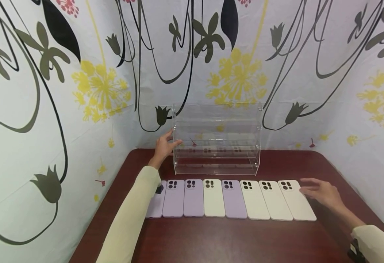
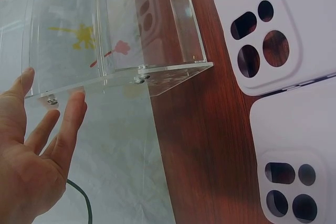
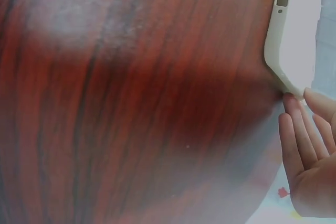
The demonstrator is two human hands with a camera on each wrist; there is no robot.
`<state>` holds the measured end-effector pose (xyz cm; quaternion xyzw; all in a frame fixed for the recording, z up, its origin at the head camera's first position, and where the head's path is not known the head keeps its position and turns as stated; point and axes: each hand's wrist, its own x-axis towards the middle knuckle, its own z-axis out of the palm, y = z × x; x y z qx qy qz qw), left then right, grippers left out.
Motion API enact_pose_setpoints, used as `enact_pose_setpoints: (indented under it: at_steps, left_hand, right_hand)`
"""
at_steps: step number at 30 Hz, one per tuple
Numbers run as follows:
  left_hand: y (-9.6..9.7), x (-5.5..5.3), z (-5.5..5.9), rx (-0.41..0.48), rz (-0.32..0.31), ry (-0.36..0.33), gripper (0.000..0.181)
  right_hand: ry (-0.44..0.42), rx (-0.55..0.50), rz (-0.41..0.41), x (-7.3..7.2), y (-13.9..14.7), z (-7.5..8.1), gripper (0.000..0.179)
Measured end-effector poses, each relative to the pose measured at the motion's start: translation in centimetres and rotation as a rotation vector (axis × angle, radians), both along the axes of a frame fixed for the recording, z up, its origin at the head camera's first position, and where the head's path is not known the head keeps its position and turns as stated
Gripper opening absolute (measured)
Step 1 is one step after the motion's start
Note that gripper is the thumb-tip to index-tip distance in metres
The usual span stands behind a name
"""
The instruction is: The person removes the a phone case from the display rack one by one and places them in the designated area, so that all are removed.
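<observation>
A clear acrylic tiered stand (image 1: 217, 146) stands at the back of the table. My left hand (image 1: 164, 148) is at its left side panel, thumb toward the front edge; the left wrist view shows the hand (image 2: 39, 153) with fairly straight fingers at that panel. In front lies a row of phone cases with camera cutouts, lilac ones (image 1: 193, 199) mostly left and white ones (image 1: 214, 199) mostly right. My right hand (image 1: 323, 193) is beside the rightmost white phone case (image 1: 298, 201), its thumb and fingers spread. In the right wrist view the fingertips reach the corner of that case (image 3: 299, 35).
The dark red wooden table (image 1: 225, 239) has rounded back corners. Floral-printed white cloth (image 1: 192, 80) hangs behind and at both sides, close to the table edges. My left sleeve (image 1: 129, 215) covers part of the leftmost lilac phone case (image 1: 156, 206).
</observation>
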<state>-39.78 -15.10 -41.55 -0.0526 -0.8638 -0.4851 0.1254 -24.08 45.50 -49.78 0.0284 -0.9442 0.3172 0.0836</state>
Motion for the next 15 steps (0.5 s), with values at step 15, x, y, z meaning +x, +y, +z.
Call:
enact_pose_setpoints:
  at_steps: [15]
  left_hand:
    - [0.25, -0.2, -0.12, 0.03, -0.035, -0.023, 0.079]
  right_hand:
    - [0.106, 0.139, -0.055, 0.3, 0.07, -0.14, 0.046]
